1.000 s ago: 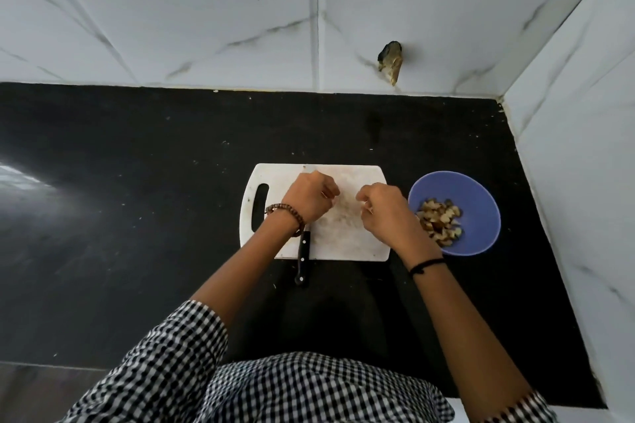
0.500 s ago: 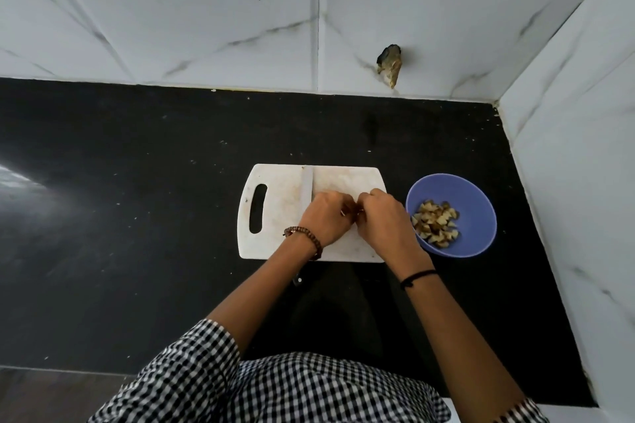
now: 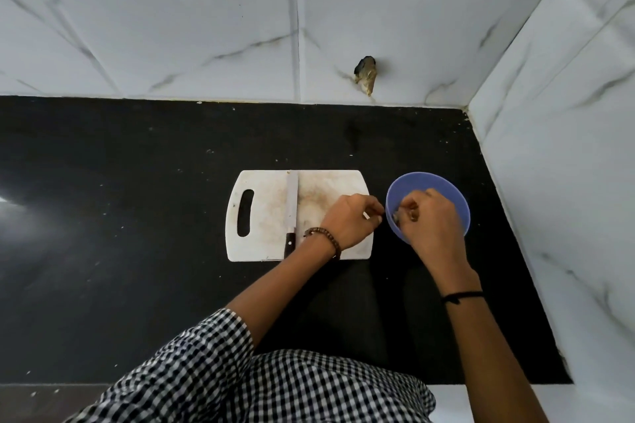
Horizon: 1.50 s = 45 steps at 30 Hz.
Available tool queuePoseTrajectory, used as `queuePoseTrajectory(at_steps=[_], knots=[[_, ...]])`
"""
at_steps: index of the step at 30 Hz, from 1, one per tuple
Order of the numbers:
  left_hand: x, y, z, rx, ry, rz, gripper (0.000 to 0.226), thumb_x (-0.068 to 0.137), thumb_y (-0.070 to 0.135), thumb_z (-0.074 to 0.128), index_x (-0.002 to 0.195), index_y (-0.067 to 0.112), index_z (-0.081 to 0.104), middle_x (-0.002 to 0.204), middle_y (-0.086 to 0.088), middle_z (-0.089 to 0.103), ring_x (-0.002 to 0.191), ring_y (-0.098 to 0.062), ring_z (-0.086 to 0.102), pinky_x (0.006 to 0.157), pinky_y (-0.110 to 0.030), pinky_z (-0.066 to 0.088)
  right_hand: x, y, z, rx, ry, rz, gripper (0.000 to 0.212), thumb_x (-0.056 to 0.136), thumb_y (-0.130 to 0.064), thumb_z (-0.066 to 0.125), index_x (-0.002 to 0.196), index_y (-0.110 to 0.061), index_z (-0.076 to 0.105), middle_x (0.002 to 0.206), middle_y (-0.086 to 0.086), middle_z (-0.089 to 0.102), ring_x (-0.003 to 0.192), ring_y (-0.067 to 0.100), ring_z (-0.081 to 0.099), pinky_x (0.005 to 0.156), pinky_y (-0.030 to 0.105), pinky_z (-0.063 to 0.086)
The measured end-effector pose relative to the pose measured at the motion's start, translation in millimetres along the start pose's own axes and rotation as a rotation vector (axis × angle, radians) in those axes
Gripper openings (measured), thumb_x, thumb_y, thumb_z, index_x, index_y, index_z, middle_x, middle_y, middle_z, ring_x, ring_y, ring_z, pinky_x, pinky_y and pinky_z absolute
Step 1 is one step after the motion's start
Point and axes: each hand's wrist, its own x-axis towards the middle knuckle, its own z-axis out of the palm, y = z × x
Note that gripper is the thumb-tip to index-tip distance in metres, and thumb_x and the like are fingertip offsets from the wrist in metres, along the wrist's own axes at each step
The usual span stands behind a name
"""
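since half a second ago the right hand has left the white plastic cutting board and now hangs over the round blue plastic bowl, fingers bunched downward round pale brown chopped pieces inside it. the left hand has slid to the board's right edge, wrist on the board and fingers curled in; whether they hold anything i cannot tell. the black-handled knife lies lengthwise on the board.
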Motion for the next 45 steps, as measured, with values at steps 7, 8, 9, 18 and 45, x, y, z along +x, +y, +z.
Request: queuePoseTrajectory(at_steps=[7,8,9,18,45], knots=[[-26.1,-13.1,-7.5,-0.021,0.073,-0.064,0.018,0.091,0.018,0.060,0.107,0.016,0.069,0.102,0.000,0.071,0.083,-0.010,0.064,0.084,-0.031,0.055,-25.6,-19.9,2.3,0.253,0.065,-0.268,0.011,0.093,-0.019,0.067,0.103,-0.016,0.068,0.100,0.000,0.064,0.084,0.011,0.059,0.077,0.024,0.050],[-31.7,-17.6,-9.8,-0.019,0.105,-0.088,0.019,0.091,0.018,0.060,0.108,0.015,0.069,0.102,0.000,0.071,0.086,-0.010,0.064,0.085,-0.032,0.055,-29.1,-27.9,5.8,0.269,0.053,-0.304,0.010,0.093,-0.020,0.068,0.102,-0.017,0.068,0.101,-0.001,0.065,0.084,0.010,0.060,0.076,0.024,0.051],[-37.2,-22.4,-12.2,-0.013,0.156,-0.120,0.020,0.091,0.017,0.060,0.110,0.015,0.068,0.103,-0.001,0.071,0.089,-0.011,0.064,0.086,-0.033,0.055,-31.6,-35.5,10.9,0.296,0.039,-0.334,0.010,0.092,-0.021,0.068,0.101,-0.017,0.069,0.101,-0.001,0.065,0.083,0.010,0.061,0.075,0.026,0.054],[-94.8,-70.2,-43.3,0.088,0.462,-0.407,0.033,0.091,0.012,0.051,0.123,0.018,0.056,0.115,0.003,0.062,0.106,-0.014,0.057,0.084,-0.037,0.052,-59.8,-112.9,69.0,0.312,-0.210,-0.410,0.026,0.094,-0.029,0.065,0.115,-0.015,0.060,0.116,0.003,0.059,0.100,0.019,0.059,0.084,0.034,0.054],[-107.0,-62.1,-21.9,0.175,0.292,-0.194,0.025,0.093,0.015,0.054,0.116,0.012,0.062,0.113,-0.004,0.063,0.104,-0.020,0.059,0.091,-0.037,0.049,-67.5,-43.8,51.6,0.073,-0.004,-0.249,0.036,0.096,-0.035,0.062,0.122,-0.012,0.051,0.119,0.008,0.052,0.101,0.025,0.060,0.073,0.036,0.053]])
